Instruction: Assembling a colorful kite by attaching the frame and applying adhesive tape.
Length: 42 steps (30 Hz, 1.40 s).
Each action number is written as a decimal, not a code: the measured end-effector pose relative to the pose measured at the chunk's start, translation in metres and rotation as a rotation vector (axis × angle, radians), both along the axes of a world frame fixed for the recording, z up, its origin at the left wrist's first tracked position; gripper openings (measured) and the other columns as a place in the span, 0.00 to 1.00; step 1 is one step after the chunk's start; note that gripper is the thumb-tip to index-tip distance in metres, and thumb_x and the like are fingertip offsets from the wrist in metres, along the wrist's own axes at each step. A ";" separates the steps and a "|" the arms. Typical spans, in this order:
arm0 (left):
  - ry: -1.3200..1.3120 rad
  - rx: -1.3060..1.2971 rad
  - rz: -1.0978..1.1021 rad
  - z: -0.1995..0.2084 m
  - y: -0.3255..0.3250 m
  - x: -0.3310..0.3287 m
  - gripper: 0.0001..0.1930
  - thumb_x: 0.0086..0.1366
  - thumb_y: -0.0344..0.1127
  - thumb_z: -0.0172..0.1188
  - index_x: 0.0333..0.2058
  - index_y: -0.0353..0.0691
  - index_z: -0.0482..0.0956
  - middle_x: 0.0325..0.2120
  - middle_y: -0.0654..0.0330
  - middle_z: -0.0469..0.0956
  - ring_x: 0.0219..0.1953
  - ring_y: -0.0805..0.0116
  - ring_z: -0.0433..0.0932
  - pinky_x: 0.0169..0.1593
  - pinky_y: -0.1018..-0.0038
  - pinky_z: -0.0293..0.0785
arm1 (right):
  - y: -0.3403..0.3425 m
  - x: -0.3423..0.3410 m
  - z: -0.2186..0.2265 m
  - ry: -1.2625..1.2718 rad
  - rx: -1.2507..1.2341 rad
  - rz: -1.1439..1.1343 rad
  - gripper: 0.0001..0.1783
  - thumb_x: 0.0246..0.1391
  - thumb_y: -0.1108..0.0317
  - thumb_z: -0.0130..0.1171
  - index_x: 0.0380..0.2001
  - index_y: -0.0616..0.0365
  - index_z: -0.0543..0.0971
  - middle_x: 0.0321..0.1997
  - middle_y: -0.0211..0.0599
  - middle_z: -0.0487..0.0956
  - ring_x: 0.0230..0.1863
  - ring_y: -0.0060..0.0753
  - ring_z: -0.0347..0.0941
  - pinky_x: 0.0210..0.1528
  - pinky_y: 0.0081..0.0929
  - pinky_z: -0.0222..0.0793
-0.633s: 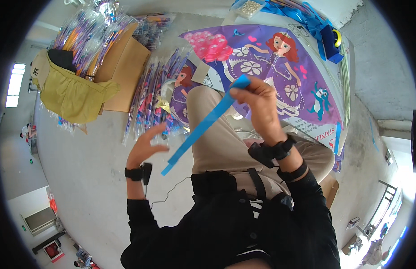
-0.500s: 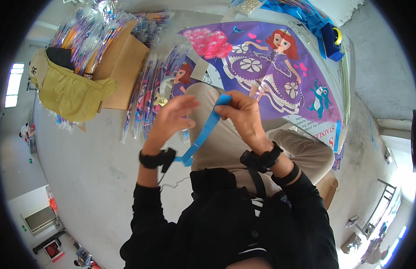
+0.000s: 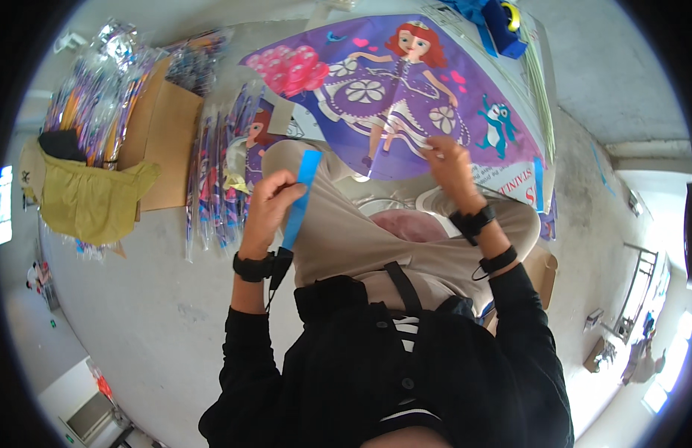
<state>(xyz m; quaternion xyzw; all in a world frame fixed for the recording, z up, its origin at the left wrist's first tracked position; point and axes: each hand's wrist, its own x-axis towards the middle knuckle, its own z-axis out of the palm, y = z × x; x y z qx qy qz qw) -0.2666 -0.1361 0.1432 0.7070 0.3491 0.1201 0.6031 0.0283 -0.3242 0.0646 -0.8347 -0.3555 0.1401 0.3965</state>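
Note:
My left hand (image 3: pixel 270 207) pinches a flat blue ribbon strip (image 3: pixel 300 196) between thumb and fingers above my left leg. One end of the strip stands up past the fingertips and the rest hangs toward the wrist. A purple kite (image 3: pixel 346 138), printed with a red-haired princess and pink balloons, lies spread out in front of me. Over its lower edge is my right hand (image 3: pixel 452 170), fingers bent together; whether they grip the kite or anything else is hidden. Another blue strip (image 3: pixel 538 184) hangs at the kite's right corner.
Bundles of wrapped kites (image 3: pixel 100 104) and a cardboard box (image 3: pixel 163 138) stand at the left, with an olive cloth (image 3: pixel 92 201) draped over. More packaged kites (image 3: pixel 212 179) lie nearer. A blue tape dispenser (image 3: pixel 504 33) and thin pale rods (image 3: pixel 536 89) are at the far right.
The blue strip has passed from my right hand to my left. My right hand has moved right, to the kite's edge. The view has shifted, so the kite appears farther left.

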 end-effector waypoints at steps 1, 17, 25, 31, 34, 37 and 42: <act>0.003 0.030 0.011 -0.001 0.003 -0.002 0.07 0.66 0.31 0.60 0.29 0.36 0.77 0.25 0.69 0.75 0.30 0.81 0.72 0.38 0.80 0.65 | -0.019 0.026 -0.010 -0.191 -0.131 -0.033 0.17 0.50 0.63 0.69 0.40 0.64 0.83 0.41 0.52 0.83 0.41 0.53 0.81 0.43 0.42 0.76; 0.002 -0.084 -0.005 -0.022 -0.011 0.060 0.08 0.67 0.34 0.60 0.29 0.40 0.74 0.23 0.70 0.69 0.26 0.80 0.69 0.34 0.79 0.67 | -0.171 0.156 -0.045 -0.101 -0.498 -0.520 0.25 0.46 0.54 0.69 0.44 0.60 0.84 0.44 0.54 0.84 0.50 0.56 0.80 0.54 0.45 0.73; 0.031 -0.207 0.106 -0.028 -0.004 0.056 0.05 0.68 0.33 0.60 0.33 0.40 0.75 0.25 0.70 0.72 0.27 0.81 0.71 0.34 0.80 0.69 | -0.194 0.240 -0.056 -0.308 -0.577 -0.594 0.22 0.44 0.58 0.68 0.44 0.52 0.85 0.47 0.48 0.83 0.52 0.54 0.78 0.54 0.46 0.74; -0.003 -0.207 0.104 -0.032 0.000 0.064 0.04 0.67 0.29 0.60 0.32 0.38 0.77 0.24 0.73 0.71 0.27 0.86 0.67 0.32 0.84 0.65 | -0.158 0.263 -0.066 -0.378 -0.688 -0.527 0.20 0.44 0.60 0.66 0.43 0.51 0.83 0.53 0.39 0.81 0.61 0.52 0.70 0.61 0.51 0.68; 0.012 -0.161 0.116 -0.033 0.004 0.070 0.04 0.67 0.29 0.61 0.31 0.38 0.78 0.24 0.74 0.70 0.27 0.86 0.66 0.32 0.84 0.62 | -0.151 0.278 -0.063 -0.208 -0.834 -0.480 0.18 0.43 0.57 0.68 0.41 0.43 0.84 0.51 0.33 0.82 0.62 0.50 0.69 0.61 0.54 0.65; 0.039 -0.134 0.106 -0.031 0.009 0.079 0.05 0.66 0.30 0.61 0.31 0.37 0.78 0.24 0.73 0.69 0.28 0.86 0.65 0.32 0.83 0.60 | -0.150 0.293 -0.062 -0.133 -0.895 -0.458 0.17 0.41 0.60 0.70 0.39 0.39 0.85 0.51 0.33 0.83 0.63 0.50 0.70 0.61 0.55 0.64; 0.063 0.004 0.043 -0.029 0.022 0.092 0.06 0.65 0.31 0.61 0.31 0.35 0.77 0.24 0.72 0.70 0.28 0.84 0.66 0.32 0.81 0.60 | -0.181 0.315 -0.047 -0.057 -0.470 -0.335 0.13 0.36 0.64 0.67 0.30 0.54 0.83 0.30 0.46 0.83 0.37 0.49 0.82 0.40 0.42 0.75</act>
